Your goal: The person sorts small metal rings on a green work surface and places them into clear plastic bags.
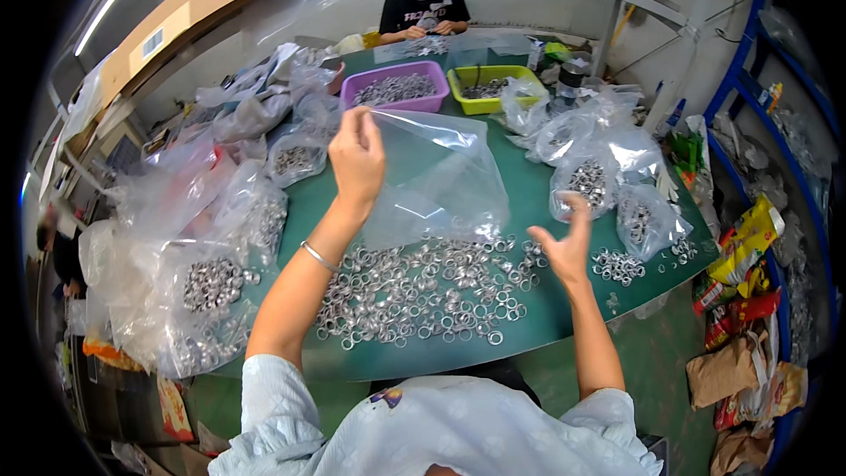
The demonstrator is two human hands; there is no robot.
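My left hand [359,152] pinches the top corner of a clear plastic bag [441,178], which hangs over the middle of the green table. No rings show inside the bag. Below it lies a wide spread of small silver metal rings [423,291], loose on the tabletop. My right hand [566,245] is held above the table to the right of the bag, with thumb and fingers apart and nothing in it. Its fingertips come near a filled clear bag of rings [589,178]. A smaller heap of rings [618,267] lies to the right of that hand.
A purple basin [351,99] and a yellow-green basin [476,106] with metal parts stand toward the back. Bags of rings [211,282] crowd the left side. Across the table a person [425,13] handles small parts. Blue shelving [718,154] stands at the right.
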